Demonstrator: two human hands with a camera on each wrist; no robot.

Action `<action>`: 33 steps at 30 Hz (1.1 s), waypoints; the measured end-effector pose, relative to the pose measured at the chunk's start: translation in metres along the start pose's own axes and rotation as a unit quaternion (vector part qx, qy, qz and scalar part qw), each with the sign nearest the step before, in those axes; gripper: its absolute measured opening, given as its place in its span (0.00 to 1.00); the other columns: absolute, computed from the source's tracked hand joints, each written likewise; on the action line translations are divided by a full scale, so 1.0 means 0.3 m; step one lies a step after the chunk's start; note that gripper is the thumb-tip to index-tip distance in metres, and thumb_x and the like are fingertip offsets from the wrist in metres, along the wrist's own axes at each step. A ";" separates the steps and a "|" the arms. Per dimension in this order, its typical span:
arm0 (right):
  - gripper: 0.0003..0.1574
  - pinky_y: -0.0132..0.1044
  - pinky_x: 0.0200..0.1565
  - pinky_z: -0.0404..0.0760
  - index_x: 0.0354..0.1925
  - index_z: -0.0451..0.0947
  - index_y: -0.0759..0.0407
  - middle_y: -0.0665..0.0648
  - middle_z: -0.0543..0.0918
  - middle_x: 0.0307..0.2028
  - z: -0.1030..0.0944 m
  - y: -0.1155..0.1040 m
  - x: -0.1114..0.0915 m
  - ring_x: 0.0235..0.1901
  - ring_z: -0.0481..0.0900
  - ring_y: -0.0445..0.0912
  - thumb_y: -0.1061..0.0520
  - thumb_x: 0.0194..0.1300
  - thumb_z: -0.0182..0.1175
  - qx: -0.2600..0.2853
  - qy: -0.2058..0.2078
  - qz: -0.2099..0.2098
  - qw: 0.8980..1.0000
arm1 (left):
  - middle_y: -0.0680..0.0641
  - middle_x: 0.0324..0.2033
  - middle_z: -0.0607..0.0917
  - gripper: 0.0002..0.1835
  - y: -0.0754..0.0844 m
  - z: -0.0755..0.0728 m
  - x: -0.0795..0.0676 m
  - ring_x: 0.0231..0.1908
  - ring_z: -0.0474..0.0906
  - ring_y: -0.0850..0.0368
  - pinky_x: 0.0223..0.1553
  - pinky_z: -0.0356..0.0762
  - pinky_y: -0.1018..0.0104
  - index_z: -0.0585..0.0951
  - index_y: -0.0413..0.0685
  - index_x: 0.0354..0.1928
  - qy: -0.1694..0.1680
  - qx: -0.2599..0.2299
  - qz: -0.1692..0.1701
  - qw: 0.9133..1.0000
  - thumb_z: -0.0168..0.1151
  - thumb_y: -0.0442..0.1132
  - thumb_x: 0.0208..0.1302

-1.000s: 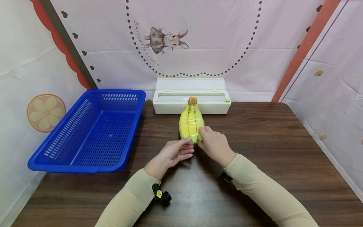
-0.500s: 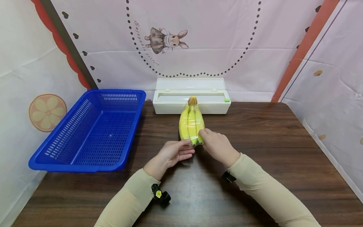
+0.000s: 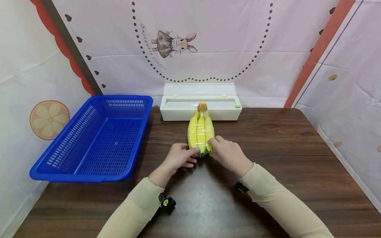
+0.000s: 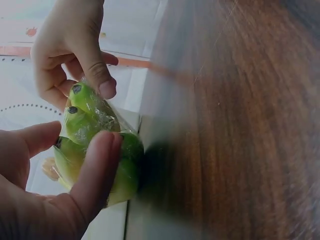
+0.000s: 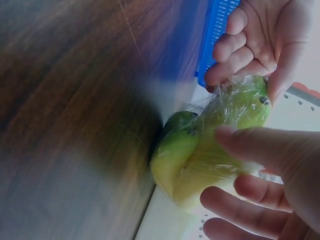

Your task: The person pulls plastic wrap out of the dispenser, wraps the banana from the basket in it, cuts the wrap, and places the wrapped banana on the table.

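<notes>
A bunch of yellow bananas [image 3: 201, 130] with green tips, wrapped in clear film, lies in the middle of the table with its stem pointing away. At the tips' left side, my left hand [image 3: 178, 158] holds the bunch between thumb and fingers. My right hand [image 3: 229, 154] grips the lower right side, its thumb lying on the wrapped fruit in the right wrist view. Crinkled cling film [image 5: 235, 102] bunches around the dark-ended tips. Behind the stem stands a white cling film dispenser [image 3: 175, 114] with its lid raised. The underside of the bunch is hidden.
A blue perforated plastic basket [image 3: 129, 170] stands on the left of the brown wooden table [image 3: 282, 142]. Printed cloth walls [image 3: 226, 36] enclose the back and both sides. A dark wrist camera [image 3: 167, 202] is strapped at the left sleeve.
My left hand has shifted slightly left and up, its fingers drawn back around the tips' left side. The right hand stays at the bunch's right side, slightly lower than before.
</notes>
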State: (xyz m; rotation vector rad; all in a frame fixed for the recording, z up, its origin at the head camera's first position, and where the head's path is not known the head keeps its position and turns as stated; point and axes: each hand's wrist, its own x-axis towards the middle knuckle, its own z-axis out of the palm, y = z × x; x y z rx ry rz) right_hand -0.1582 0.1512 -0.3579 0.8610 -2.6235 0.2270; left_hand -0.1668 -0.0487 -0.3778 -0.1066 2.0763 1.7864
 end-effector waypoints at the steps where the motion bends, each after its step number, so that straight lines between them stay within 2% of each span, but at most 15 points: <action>1: 0.20 0.35 0.20 0.73 0.39 0.74 0.54 0.52 0.75 0.30 0.002 0.001 -0.002 0.21 0.74 0.43 0.55 0.50 0.72 0.001 0.004 -0.001 1.000 | 0.37 0.43 0.84 0.34 0.003 -0.002 0.000 0.33 0.85 0.49 0.30 0.83 0.60 0.67 0.37 0.64 0.004 0.007 0.003 1.000 0.63 0.48 0.61; 5: 0.23 0.35 0.21 0.75 0.43 0.77 0.54 0.53 0.76 0.34 0.008 0.004 -0.010 0.23 0.75 0.42 0.51 0.50 0.73 0.009 0.013 -0.001 1.000 | 0.37 0.49 0.82 0.43 0.001 -0.005 -0.002 0.37 0.84 0.46 0.30 0.83 0.59 0.54 0.44 0.72 0.012 0.045 0.036 0.998 0.64 0.49 0.61; 9: 0.24 0.36 0.23 0.78 0.46 0.78 0.54 0.54 0.78 0.40 0.016 0.008 -0.014 0.28 0.79 0.43 0.49 0.52 0.71 0.008 0.020 0.000 1.000 | 0.40 0.52 0.80 0.43 -0.011 -0.005 -0.001 0.37 0.82 0.50 0.31 0.81 0.61 0.53 0.48 0.73 0.029 0.098 0.092 0.990 0.63 0.49 0.61; 13: 0.24 0.37 0.24 0.78 0.48 0.78 0.55 0.54 0.79 0.42 0.018 0.008 -0.018 0.30 0.80 0.43 0.49 0.54 0.69 0.009 0.024 0.003 1.000 | 0.42 0.55 0.78 0.40 -0.011 -0.001 -0.006 0.44 0.80 0.51 0.40 0.79 0.60 0.55 0.49 0.72 0.048 0.176 0.132 0.974 0.61 0.51 0.63; 16: 0.24 0.36 0.23 0.78 0.49 0.78 0.55 0.54 0.80 0.42 0.020 0.005 -0.021 0.30 0.80 0.43 0.48 0.56 0.68 0.011 0.027 0.005 1.000 | 0.41 0.62 0.72 0.39 -0.009 -0.001 -0.015 0.57 0.73 0.48 0.54 0.74 0.53 0.57 0.46 0.71 0.058 0.233 0.137 0.961 0.58 0.53 0.64; 18: 0.24 0.35 0.23 0.78 0.50 0.78 0.56 0.54 0.80 0.42 0.022 0.004 -0.024 0.30 0.80 0.43 0.48 0.56 0.67 0.011 0.030 0.005 0.999 | 0.40 0.65 0.69 0.38 -0.007 -0.003 -0.022 0.63 0.68 0.45 0.60 0.68 0.48 0.58 0.45 0.71 0.062 0.258 0.143 0.953 0.57 0.55 0.65; 20: 0.24 0.35 0.23 0.77 0.50 0.78 0.56 0.54 0.80 0.42 0.024 0.004 -0.026 0.30 0.80 0.42 0.48 0.56 0.67 0.010 0.035 0.005 0.999 | 0.39 0.67 0.66 0.38 -0.003 -0.004 -0.029 0.66 0.63 0.43 0.62 0.64 0.45 0.59 0.44 0.71 0.065 0.271 0.149 0.949 0.56 0.55 0.65; 24: 0.25 0.35 0.22 0.77 0.50 0.78 0.55 0.54 0.80 0.43 0.023 0.003 -0.029 0.30 0.80 0.42 0.45 0.56 0.66 0.013 0.041 0.004 0.999 | 0.38 0.67 0.64 0.38 0.003 -0.008 -0.036 0.67 0.61 0.42 0.63 0.62 0.43 0.58 0.45 0.71 0.062 0.277 0.155 0.946 0.53 0.57 0.66; 29: 0.24 0.37 0.25 0.79 0.51 0.78 0.55 0.54 0.80 0.44 0.016 0.002 -0.024 0.32 0.81 0.43 0.43 0.61 0.60 0.034 0.022 0.027 0.999 | 0.36 0.70 0.59 0.38 0.007 -0.015 -0.028 0.69 0.56 0.40 0.64 0.59 0.41 0.57 0.43 0.71 0.061 0.286 0.173 0.941 0.47 0.59 0.68; 33: 0.24 0.44 0.32 0.81 0.54 0.77 0.55 0.55 0.80 0.47 0.006 0.011 -0.016 0.41 0.82 0.47 0.45 0.68 0.51 0.061 0.005 0.062 0.996 | 0.37 0.71 0.55 0.37 0.015 -0.030 -0.013 0.70 0.52 0.38 0.65 0.55 0.39 0.56 0.43 0.72 0.081 0.312 0.195 0.926 0.43 0.59 0.70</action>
